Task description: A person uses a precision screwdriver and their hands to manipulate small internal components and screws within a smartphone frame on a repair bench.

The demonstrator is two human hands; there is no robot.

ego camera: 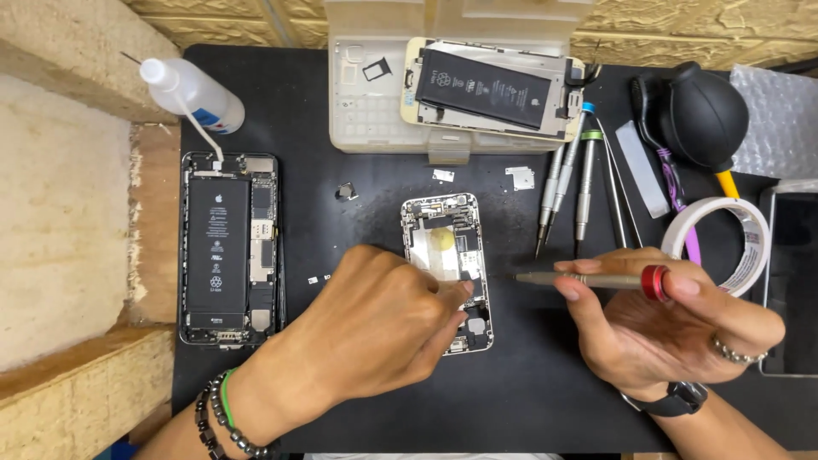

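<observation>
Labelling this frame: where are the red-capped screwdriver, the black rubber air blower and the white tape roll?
red-capped screwdriver (pixel 588 279): head view, grey shaft.
black rubber air blower (pixel 703 115): head view, bulb.
white tape roll (pixel 753 230): head view, outer rim.

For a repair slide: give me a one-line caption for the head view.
Left hand steadies an opened phone on a black mat while the right hand holds a screwdriver.

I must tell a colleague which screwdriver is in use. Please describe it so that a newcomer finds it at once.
Start at the black mat and find the small opened phone at its middle, under the left hand. Just right of it, the right hand holds the screwdriver level, tip towards the phone. Unlike the spare screwdrivers lying above, it has a red cap.
</observation>
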